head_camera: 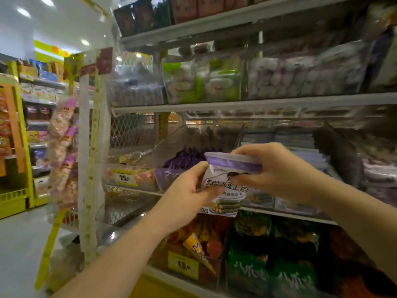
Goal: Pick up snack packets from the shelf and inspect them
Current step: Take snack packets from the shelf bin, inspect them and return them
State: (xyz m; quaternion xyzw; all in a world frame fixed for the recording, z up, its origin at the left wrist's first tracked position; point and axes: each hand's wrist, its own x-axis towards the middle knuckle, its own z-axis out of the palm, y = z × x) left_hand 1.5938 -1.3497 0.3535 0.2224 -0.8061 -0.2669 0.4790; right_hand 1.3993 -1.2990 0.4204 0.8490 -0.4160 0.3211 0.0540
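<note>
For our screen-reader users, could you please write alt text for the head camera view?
Two hands hold a white and purple snack packet before shop shelves: the left hand grips its left side, the right hand pinches its purple top. Clear bins of blurred goods sit above, green bags below.

Aisle floor (19, 244) at left: open, bounded by a yellow rack (22, 130). Shelf corner crowded by a hung strip of bags (62, 147) and a post (86, 147). Middle tier: bins (148, 181) entered only over their clear fronts, beneath the shelf edge (236, 103); side closed by mesh (131, 130). That gap is partly filled by the left hand (189, 190), right hand (277, 171) and the packet (227, 183) held between. Bottom tier walled by packed bags (257, 254) behind a clear front.
</note>
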